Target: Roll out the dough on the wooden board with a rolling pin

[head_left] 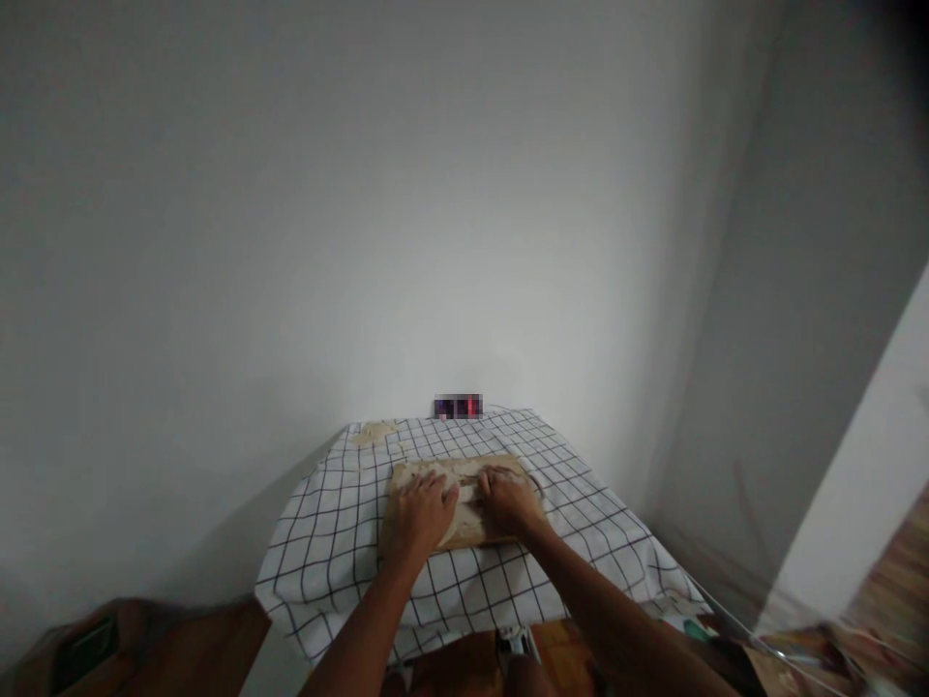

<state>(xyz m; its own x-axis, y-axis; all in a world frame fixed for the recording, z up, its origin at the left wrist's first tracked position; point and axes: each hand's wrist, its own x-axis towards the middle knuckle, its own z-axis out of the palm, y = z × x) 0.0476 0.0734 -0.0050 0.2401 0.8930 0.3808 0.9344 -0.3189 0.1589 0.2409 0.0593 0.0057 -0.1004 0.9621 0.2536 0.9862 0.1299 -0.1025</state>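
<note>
A wooden board (463,534) dusted with pale flour lies on a table with a white checked cloth (319,528). Between my hands a pale strip of dough (468,493) shows on the board. My left hand (425,508) rests on the board's left part, its fingers slightly spread and touching pale dough or flour. On the right side, my right hand (506,499) presses down with curled fingers at the strip's right end; what lies under them is hidden.
A pale patch of flour or dough (374,433) lies at the cloth's back left. A phone-like device with a blurred screen (458,407) stands against the wall at the back. Cables and clutter (805,649) are at the lower right.
</note>
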